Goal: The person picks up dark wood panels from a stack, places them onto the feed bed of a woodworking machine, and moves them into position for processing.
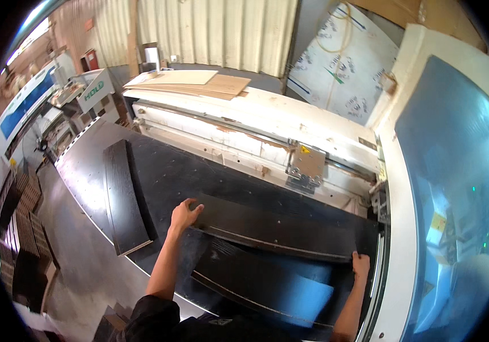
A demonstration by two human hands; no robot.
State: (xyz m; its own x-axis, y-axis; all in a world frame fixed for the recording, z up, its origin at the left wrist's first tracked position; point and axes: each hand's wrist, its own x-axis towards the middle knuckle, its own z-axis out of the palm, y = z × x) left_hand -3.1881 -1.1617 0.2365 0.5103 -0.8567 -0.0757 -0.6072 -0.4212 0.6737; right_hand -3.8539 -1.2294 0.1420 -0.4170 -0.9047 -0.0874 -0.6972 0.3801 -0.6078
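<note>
Black, long, flat panel (273, 221) grasped at its 2 ends by left hand (186, 216) and right hand (361, 265) | spanned between grips, over dark flat machine table (179, 166) | judged stiff, fairly light, possibly slippery-faced; best held by opposite ends

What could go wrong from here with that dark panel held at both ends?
1. The right hand is close to the machine's side rail, so knuckles might get pinched if the held panel shifts right.
2. The held panel lies just beyond the nearer panel; their edges could knock or scuff.
3. The left-side panel has its near end at the black table's front edge, so a bump might tip it off.
</note>
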